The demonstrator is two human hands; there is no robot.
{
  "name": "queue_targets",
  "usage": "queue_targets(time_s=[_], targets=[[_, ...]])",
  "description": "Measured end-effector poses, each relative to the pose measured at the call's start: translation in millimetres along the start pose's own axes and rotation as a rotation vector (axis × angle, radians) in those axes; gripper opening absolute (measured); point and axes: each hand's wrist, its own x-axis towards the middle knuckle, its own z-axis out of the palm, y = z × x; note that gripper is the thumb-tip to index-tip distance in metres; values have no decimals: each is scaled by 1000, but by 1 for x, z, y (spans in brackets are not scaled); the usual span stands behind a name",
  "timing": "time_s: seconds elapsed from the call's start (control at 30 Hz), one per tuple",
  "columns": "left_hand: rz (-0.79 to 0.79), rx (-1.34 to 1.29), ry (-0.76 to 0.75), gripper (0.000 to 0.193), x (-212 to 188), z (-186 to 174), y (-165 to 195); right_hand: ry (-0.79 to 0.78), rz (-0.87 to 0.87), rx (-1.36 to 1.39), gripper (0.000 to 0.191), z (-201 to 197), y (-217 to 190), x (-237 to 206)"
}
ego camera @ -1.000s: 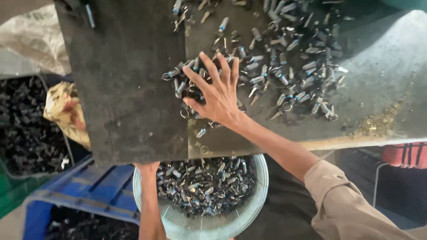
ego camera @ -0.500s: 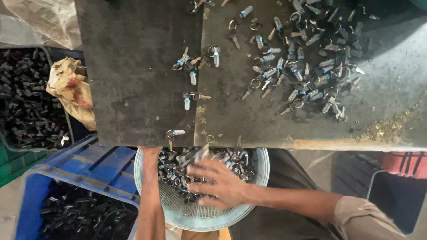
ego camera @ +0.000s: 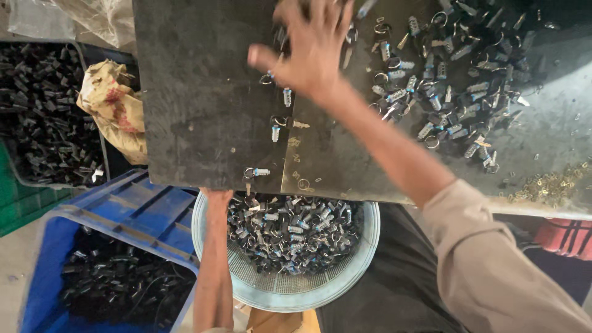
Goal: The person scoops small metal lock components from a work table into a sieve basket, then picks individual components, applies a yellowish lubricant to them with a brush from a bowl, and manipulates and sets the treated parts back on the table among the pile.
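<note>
Surroundings: dark tabletop (ego camera: 203,123) fills the upper frame; blue crate (ego camera: 111,216) at lower left, crumpled bag (ego camera: 114,111) at left.
Right hand (ego camera: 311,46): top centre, grip open, fingers spread flat over scattered clamps (ego camera: 456,98).
Left hand: hidden under the tabletop edge, grip impossible to tell; its forearm touches the colander (ego camera: 290,290), at bottom centre and full of clamps.

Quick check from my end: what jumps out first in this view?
The right hand, fingers spread, lies on small metal clips scattered over the dark table. Below the table edge, a round pale sieve holds a heap of the same clips; the left forearm reaches up beside it, its hand hidden.
</note>
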Motion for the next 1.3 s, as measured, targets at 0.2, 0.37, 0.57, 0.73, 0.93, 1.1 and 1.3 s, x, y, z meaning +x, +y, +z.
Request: queue_targets(time_s=[0.2,0.37,0.57,0.73,0.93,1.1,1.3], targets=[[118,-145,47,60,11,6,3,-247,17,231,36,-13,-56,-145],[42,-183,36,55,13,5,9,-489,-93,478,35,-80,-87,-225],[179,-43,166,58,-17,-8,-8,-212,-110,11,46,-130,7,-153],[181,-151,141,75,-18,1,-12,-39,154,-242,58,-122,144,-54],[90,-92,67,74,-13,15,-7,-116,103,-201,76,-112,92,-95],[58,-148,74,73,-15,14,-5,-192,43,-51,55,-102,19,-170],[111,-154,151,68,-19,7,-2,-364,-109,220,54,-99,-60,-263]])
